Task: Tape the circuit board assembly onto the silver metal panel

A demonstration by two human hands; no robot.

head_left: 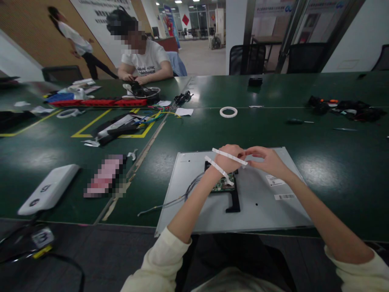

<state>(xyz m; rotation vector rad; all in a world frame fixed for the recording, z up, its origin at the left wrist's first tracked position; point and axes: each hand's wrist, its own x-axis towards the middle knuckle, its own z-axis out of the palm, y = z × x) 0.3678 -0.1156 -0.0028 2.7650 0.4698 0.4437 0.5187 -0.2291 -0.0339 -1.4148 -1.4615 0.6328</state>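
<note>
My left hand (pixel 228 157) is over a green circuit board (pixel 223 184) in a black bracket, on a flat light-grey panel (pixel 194 219). A white tape strip (pixel 229 156) lies across the back of that hand. Another tape strip (pixel 218 168) sticks to its wrist, with its lower end hanging over the board. My left fingers curl away from me and are mostly hidden. From the right, my right hand (pixel 267 160) reaches in, thumb and fingertips closed at the end of the upper strip, beside the left fingers. Grey cables (pixel 194 184) run left from the board.
A roll of white tape (pixel 228 112) lies beyond the panel. A screwdriver (pixel 294 121) and a dark bundle (pixel 346 108) are on the right. At left are a phone (pixel 106 176) and a white device (pixel 50 188). A co-worker (pixel 146 61) sits across the table.
</note>
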